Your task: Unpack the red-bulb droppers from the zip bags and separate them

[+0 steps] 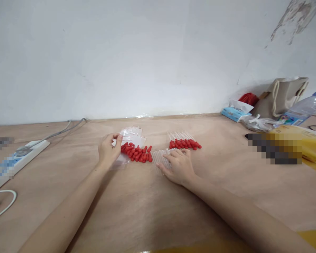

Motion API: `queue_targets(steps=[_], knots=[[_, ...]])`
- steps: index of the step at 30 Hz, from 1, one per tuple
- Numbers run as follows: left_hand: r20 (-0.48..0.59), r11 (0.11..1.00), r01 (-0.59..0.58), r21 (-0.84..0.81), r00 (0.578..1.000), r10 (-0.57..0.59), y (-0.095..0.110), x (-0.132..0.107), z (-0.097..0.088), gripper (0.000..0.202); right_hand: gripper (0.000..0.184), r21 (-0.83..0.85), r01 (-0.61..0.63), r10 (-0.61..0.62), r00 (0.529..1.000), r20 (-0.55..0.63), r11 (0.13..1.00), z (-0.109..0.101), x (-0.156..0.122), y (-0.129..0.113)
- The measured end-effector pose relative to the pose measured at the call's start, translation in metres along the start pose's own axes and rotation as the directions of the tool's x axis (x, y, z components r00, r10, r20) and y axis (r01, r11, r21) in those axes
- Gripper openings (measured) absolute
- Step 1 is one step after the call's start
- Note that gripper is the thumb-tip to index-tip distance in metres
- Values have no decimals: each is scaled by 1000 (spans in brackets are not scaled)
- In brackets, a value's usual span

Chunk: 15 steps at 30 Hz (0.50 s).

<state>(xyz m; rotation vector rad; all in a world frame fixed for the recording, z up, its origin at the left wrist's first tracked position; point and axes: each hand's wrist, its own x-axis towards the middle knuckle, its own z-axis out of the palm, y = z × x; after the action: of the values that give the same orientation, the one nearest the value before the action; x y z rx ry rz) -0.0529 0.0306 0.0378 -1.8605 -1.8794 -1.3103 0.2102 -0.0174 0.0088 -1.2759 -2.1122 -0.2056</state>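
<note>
Over the left side of a pile of red rubber bulbs point(138, 154), my left hand point(109, 147) has its thumb and fingers curled together. Whatever they pinch, if anything, is hidden. Clear zip bags point(134, 135) lie behind and beneath this pile, right by those fingers. My right hand point(179, 166) rests over a row of thin clear tubes point(158, 160), thumb and index finger apart and touching them. Just behind it lies a row of droppers point(185, 142), clear tubes with red bulbs on their near ends.
A white power strip point(33, 151) with a grey cable lies at left. At the right stand a blue tissue pack point(235, 114), a grey bag point(288, 95), a plastic bottle point(302, 109) and a yellow package point(295, 137). The wall point(147, 63) borders the table's back.
</note>
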Motion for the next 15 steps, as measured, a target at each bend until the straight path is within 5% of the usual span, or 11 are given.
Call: queue_targets(steps=[3, 7, 11, 15], knots=[[-102, 967, -253, -20, 963, 250, 24, -21, 3, 18, 25, 2, -154, 154, 988, -34, 988, -3, 9, 15], [82, 871, -470, -142, 871, 484, 59, -61, 7, 8, 17, -40, -335, 334, 942, -25, 941, -9, 23, 42], [218, 790, -549, -273, 764, 607, 77, -81, 8, 14, 21, -129, -368, 370, 929, -11, 921, -7, 28, 57], [218, 784, -551, -286, 759, 614, 79, -81, 8, 17, 26, -179, -318, 316, 948, -39, 931, 3, 30, 62]])
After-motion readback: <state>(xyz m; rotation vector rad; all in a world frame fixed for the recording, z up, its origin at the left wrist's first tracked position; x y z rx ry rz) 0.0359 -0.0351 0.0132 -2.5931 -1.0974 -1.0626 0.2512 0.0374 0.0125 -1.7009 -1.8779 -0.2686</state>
